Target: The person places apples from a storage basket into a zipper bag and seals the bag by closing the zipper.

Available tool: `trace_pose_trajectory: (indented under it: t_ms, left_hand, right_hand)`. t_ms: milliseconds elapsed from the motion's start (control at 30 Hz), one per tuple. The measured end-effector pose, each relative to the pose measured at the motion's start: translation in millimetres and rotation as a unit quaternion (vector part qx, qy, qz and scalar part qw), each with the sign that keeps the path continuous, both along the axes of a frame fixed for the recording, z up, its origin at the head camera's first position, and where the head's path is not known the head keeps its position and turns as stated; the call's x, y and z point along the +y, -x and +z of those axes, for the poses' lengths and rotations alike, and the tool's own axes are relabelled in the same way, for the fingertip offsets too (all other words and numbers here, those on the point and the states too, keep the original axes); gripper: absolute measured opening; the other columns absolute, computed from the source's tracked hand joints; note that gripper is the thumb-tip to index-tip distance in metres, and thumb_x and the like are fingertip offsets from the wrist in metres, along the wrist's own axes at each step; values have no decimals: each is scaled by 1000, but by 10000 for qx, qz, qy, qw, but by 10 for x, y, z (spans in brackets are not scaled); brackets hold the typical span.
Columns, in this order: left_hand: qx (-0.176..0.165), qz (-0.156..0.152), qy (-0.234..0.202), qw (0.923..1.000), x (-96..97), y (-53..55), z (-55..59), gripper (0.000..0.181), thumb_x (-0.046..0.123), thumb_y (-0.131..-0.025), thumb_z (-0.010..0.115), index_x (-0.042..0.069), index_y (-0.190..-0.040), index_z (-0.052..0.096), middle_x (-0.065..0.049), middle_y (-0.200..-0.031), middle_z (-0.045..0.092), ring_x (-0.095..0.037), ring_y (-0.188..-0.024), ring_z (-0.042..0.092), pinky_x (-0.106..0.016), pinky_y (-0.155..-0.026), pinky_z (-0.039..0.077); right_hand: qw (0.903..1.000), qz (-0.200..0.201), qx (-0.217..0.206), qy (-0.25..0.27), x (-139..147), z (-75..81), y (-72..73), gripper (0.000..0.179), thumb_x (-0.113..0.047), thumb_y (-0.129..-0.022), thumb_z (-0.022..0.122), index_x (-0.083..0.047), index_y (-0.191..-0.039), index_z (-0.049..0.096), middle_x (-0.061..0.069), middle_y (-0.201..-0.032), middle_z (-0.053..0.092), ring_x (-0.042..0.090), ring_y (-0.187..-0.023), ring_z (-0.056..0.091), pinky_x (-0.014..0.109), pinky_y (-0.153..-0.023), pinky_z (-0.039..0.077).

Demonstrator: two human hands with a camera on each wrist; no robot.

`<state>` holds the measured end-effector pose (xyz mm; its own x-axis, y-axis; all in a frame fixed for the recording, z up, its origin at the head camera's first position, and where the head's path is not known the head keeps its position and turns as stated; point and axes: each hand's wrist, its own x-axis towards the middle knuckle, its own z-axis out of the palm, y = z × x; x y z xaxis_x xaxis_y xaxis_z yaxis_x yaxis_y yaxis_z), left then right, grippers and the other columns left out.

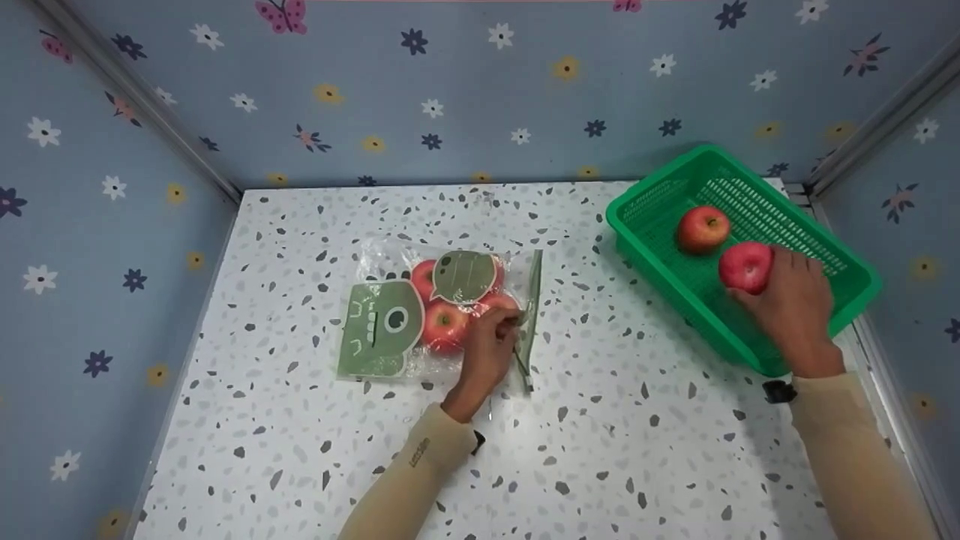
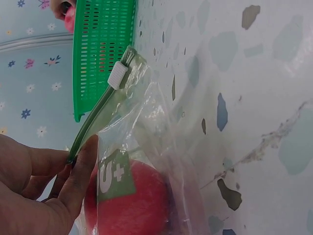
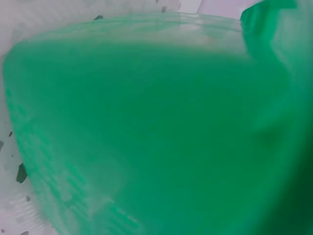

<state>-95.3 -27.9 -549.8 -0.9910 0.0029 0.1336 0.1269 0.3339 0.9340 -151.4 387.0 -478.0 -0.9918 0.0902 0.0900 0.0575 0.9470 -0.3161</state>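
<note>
A clear zip bag (image 1: 382, 330) with a green cartoon print lies on the table, several red apples (image 1: 446, 324) inside it. My left hand (image 1: 487, 349) pinches the green-edged mouth of the bag; in the left wrist view, a white slider (image 2: 118, 75) sits farther along that edge from the fingers. Over the green basket (image 1: 675, 294), my right hand (image 1: 799, 307) grips a red apple (image 1: 746, 268). Another apple (image 1: 703, 229) rests on the basket's floor. The right wrist view is filled by the blurred basket wall (image 3: 146, 122), which hides the hand there.
The speckled white table (image 1: 600, 450) is bounded by flower-patterned panels (image 1: 465, 90) at the back and both sides. The basket stands at the table's back right, close to the right-hand panel (image 1: 915, 255).
</note>
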Motion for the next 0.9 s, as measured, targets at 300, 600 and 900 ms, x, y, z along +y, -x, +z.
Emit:
trace_pose_trajectory:
  t_ms: [300,600,900]
  left_hand:
    - [113,-8,-118,9999,10,0,-20,23,-16,-91,63,-8,-109,74,-18,-98,71,-26,-84,67,-28,-75,53]
    - [-42,-5,-10,10000,6,-7,-8,24,-15,-92,64,-7,-112,74,-17,-103,72,-24,-87,67,-29,-78,55]
    - [89,19,132,9999,9,-1,-9,25,-15,-90,65,-7,-111,75,-17,-101,73,-24,-87,68,-30,-78,55]
  right_hand:
    - [9989,172,413,166,-211,102,-61,85,-22,-86,88,8,-149,41,35,-143,48,53,-129,42,76,-99,41]
    - [9924,460,1126,208,-451,75,-89,87,-21,-78,95,8,-145,48,32,-138,56,51,-124,48,73,-96,43]
    - [9876,708,1379,252,-669,76,-134,88,-18,-75,97,8,-144,50,30,-137,58,48,-123,51,70,-95,46]
